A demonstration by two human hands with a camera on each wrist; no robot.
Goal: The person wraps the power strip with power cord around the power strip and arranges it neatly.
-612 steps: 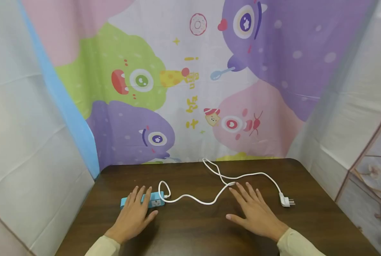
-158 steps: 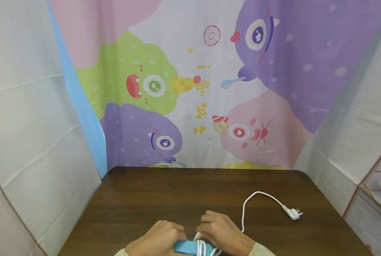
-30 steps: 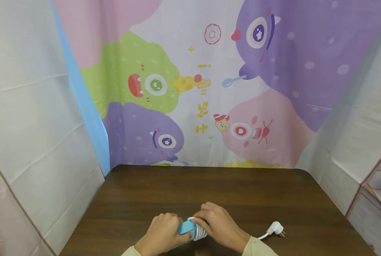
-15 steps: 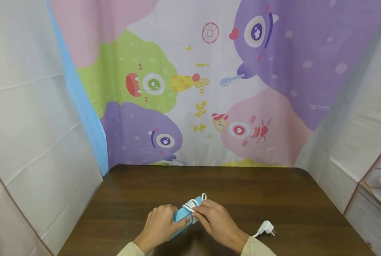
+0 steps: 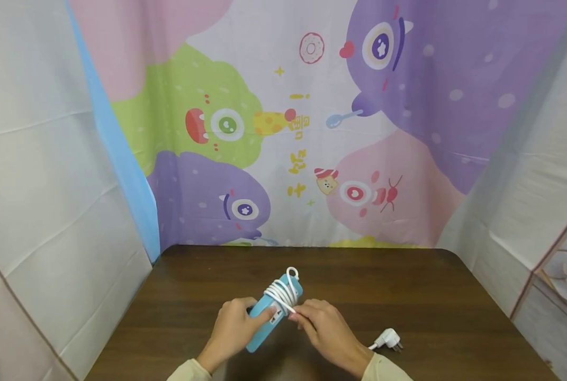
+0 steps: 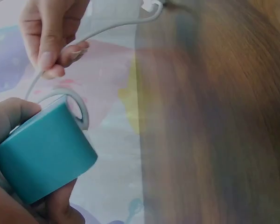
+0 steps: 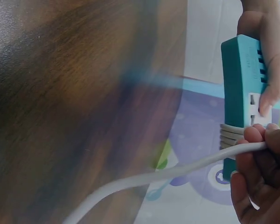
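Two hands work over the brown desk [image 5: 183, 301], near its middle, on a blue strip [image 5: 261, 337] wound with its own white cord [image 5: 278, 292]. The left hand [image 5: 237, 324] grips the strip from the side, thumb laid over the face by a white socket [image 5: 276, 314], the other fingers curled behind the body. The strip slants, its far end pointing away and to the right. The turns of cord lie close together round the body toward that far end, and a small loop stands out past it. The right hand [image 5: 330, 329] is just beside the turns, its thumb and fingers pinching the cord where it leaves them. From that pinch the cord passes to the right hand's far side and ends in a white plug [image 5: 389, 337], well apart from the strip, prongs turned to the right. Whether the plug touches the desk is hard to say from this angle. Cream sleeves [image 5: 385, 369] cover both wrists. Behind the desk hangs a cloth [image 5: 307, 222] printed with purple, green and pink one-eyed creatures and yellow characters.
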